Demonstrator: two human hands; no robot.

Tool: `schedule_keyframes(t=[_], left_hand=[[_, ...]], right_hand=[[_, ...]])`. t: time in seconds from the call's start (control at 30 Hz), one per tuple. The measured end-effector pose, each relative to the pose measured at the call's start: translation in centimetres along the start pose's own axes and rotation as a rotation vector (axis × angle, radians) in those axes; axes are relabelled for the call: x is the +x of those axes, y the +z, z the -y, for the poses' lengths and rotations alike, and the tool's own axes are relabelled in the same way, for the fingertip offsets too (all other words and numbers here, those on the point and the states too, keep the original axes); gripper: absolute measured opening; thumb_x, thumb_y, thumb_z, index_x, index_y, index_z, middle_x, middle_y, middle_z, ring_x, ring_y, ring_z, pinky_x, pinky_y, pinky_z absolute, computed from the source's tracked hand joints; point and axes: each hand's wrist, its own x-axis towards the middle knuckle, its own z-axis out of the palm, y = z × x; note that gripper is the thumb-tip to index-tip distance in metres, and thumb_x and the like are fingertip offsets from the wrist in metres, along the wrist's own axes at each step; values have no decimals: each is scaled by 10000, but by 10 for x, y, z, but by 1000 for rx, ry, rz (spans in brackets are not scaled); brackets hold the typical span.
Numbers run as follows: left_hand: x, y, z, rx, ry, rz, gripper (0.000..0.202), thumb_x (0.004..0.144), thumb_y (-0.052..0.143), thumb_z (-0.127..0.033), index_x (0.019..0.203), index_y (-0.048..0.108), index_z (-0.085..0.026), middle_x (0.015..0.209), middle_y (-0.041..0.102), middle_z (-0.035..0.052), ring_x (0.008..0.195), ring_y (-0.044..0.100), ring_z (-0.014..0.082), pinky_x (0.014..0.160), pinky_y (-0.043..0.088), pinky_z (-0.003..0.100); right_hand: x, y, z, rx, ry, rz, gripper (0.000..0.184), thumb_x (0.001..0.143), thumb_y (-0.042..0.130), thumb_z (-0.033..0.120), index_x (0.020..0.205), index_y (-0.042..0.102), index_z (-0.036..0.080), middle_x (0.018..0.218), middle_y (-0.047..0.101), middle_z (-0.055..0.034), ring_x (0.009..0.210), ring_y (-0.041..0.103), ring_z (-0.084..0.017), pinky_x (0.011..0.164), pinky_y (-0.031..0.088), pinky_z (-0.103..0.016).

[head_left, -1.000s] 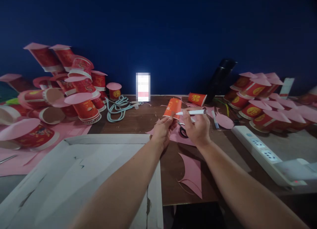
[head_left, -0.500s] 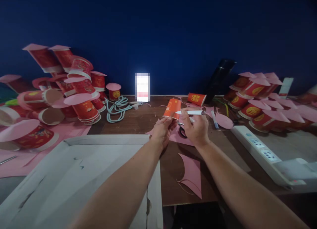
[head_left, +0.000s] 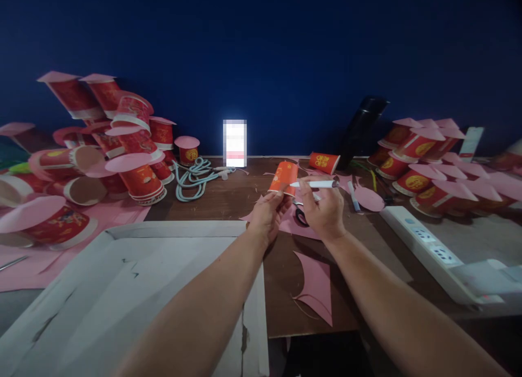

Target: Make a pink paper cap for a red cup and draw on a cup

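Head view: left hand (head_left: 266, 218) pinches red cup (head_left: 284, 175) near white tray's edge (head_left: 175, 229), right hand (head_left: 327, 212) pinches marker (head_left: 322, 184), coiled cord (head_left: 196, 175) apart.

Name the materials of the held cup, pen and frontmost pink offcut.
Held cup: probably paper, smooth, given its thin pale edge and print. Pen: likely smooth plastic, evenly white barrel. Pink offcut: seemingly matte paper or card, thin, flat.

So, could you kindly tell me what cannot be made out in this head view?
All in the head view:
Lit screen: contents blurred by pixel blocks.
White pen: its tip is too small to tell whether it touches the red cup.
Black-handled scissors: partly hidden behind the right hand.
Metal rod: cut off by the left edge.
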Motion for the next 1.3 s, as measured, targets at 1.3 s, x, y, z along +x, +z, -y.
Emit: schedule_keyframes(t=[1.3], left_hand=[[4, -3, 0, -18, -18, -16, 68, 753, 586, -83, 747, 645, -115, 684, 637, 30, 623, 588, 72, 754, 485, 229]], right_hand=[[-2, 0, -2, 28, 35, 48, 146, 878, 519, 316, 887, 600, 195, 862, 678, -60, 803, 615, -190, 781, 453, -351]])
